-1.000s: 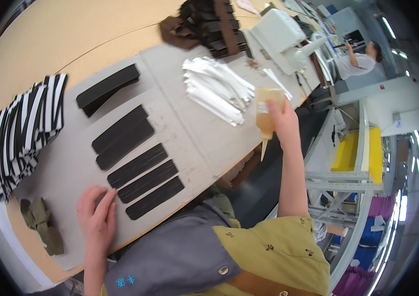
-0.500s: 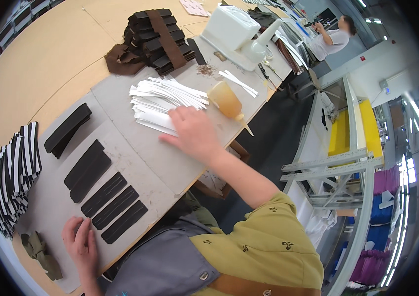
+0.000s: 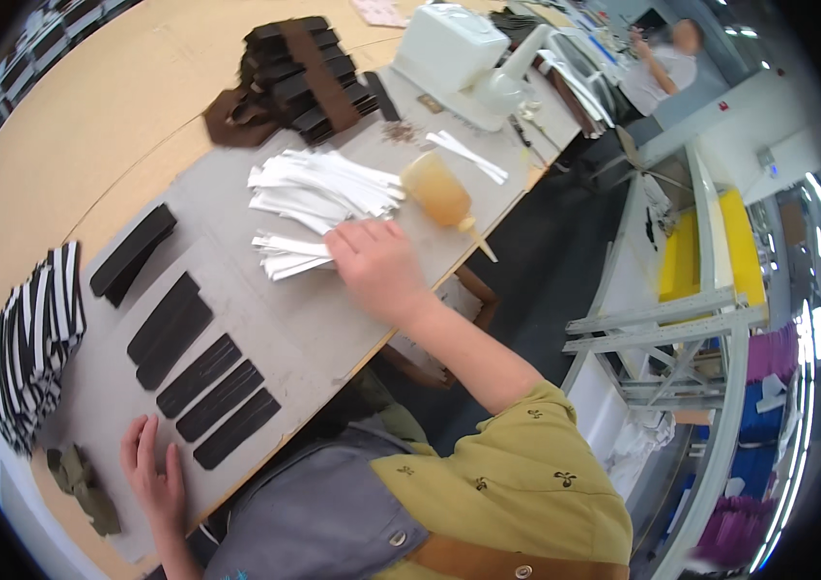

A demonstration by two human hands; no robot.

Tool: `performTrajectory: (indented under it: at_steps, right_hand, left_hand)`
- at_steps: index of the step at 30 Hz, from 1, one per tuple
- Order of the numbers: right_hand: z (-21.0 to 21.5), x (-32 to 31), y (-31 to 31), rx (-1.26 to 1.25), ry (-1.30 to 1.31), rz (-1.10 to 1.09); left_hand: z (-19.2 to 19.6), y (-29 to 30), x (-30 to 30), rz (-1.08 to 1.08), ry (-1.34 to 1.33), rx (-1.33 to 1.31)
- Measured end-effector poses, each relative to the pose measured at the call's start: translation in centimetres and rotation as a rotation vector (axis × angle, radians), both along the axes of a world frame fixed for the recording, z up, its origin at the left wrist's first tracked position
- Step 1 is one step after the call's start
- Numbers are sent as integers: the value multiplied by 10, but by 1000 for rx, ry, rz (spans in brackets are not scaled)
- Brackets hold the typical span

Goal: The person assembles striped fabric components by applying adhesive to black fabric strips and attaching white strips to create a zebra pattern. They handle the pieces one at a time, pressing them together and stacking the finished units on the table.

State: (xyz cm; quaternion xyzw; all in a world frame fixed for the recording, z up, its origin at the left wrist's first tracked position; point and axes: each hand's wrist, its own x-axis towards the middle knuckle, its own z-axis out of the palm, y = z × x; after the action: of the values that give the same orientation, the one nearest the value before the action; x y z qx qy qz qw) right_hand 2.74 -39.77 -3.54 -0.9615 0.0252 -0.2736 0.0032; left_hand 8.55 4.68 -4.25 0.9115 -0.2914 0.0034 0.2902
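Note:
My right hand (image 3: 378, 268) rests palm down on a loose pile of white paper strips (image 3: 318, 188) on the grey mat (image 3: 309, 329); fingers are spread over the nearest strips. Just right of it lies an amber glue bottle (image 3: 437, 188) on its side, nozzle toward the table edge. My left hand (image 3: 151, 476) lies flat and open on the mat's near corner, beside a row of black rectangular strips (image 3: 207, 387). A further black strip stack (image 3: 133, 250) sits behind them.
A fan of black-and-white striped pieces (image 3: 31, 338) lies at the left, an olive scrap (image 3: 86, 483) near the corner. Dark brown stacked pieces (image 3: 294, 72) and a white machine (image 3: 454, 48) stand at the back. Another person (image 3: 662, 63) works far right, by metal racks (image 3: 681, 329).
My right hand held the glue bottle up, laid it down on the table, and now rests on the white strips. My left hand stayed flat on the mat.

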Motion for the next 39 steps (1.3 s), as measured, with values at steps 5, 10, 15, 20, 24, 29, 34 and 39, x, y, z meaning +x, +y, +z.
performTrajectory:
  at_steps: [5, 10, 15, 20, 24, 29, 34, 39]
  right_hand:
    - [6, -4, 3, -30, -50, -30]
    - [12, -8, 1, 10, -65, 8]
    - [16, -13, 11, 361, 63, 2]
    - [35, -18, 28, 1155, 330, 84]
    - [46, -29, 60, 1714, 699, 233]
    - [42, -34, 107, 1947, 1033, 509]
    - [34, -40, 133, 1943, 1036, 596]
    - [31, -41, 144, 1609, 551, 577]
  left_hand:
    - [7, -3, 5, 23, -41, 33]
    - [2, 1, 2, 56, -133, 7]
    - [-6, 9, 0, 76, -299, -43]
    - [24, -19, -15, -67, -251, -217]
    - [66, -79, -20, -281, 138, -305]
    - [56, -123, -25, -319, 820, -656]
    - [59, -122, -31, -217, 1145, -790]
    - [59, -118, -39, -208, 1138, -739]
